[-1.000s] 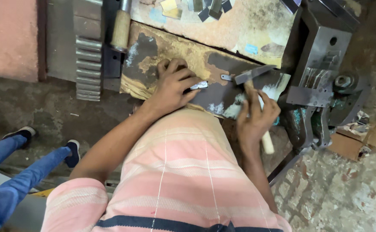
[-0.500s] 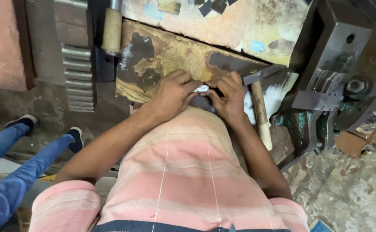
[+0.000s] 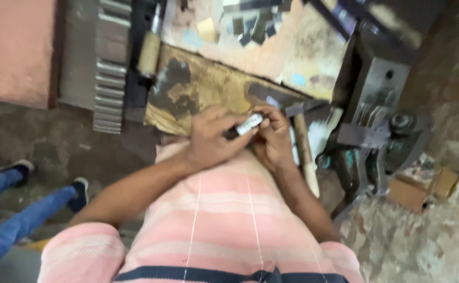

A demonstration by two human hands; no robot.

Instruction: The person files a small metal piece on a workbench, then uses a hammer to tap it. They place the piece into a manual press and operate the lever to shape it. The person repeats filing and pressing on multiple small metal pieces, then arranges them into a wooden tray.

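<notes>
Silvery metal shows between the two hands: a small flat metal piece (image 3: 249, 124) is pinched at the near edge of the worn workbench (image 3: 203, 86), just above the pink striped shirt (image 3: 224, 220). The left hand (image 3: 211, 140) is closed around the piece's darker end, its fingers curled over it, while the right hand (image 3: 274, 139) is closed on the other end with thumb and fingertips. The picture is blurred, so the exact shape of the piece cannot be made out.

For fine work of this kind, the piece is best kept low and close to the bench edge, with both wrists steadied against the body or the bench, so that a slip drops it onto the surface and not the floor. Pressure is better applied through the fingertips than the palms.

A wooden-handled hammer (image 3: 304, 149) lies just right of the right hand, within easy reach. A heavy metal press (image 3: 376, 99) stands at the right end of the bench, and small cut metal scraps (image 3: 250, 23) are scattered at the far edge. Blue-trousered legs (image 3: 14, 209) of another person are seen at the left.
</notes>
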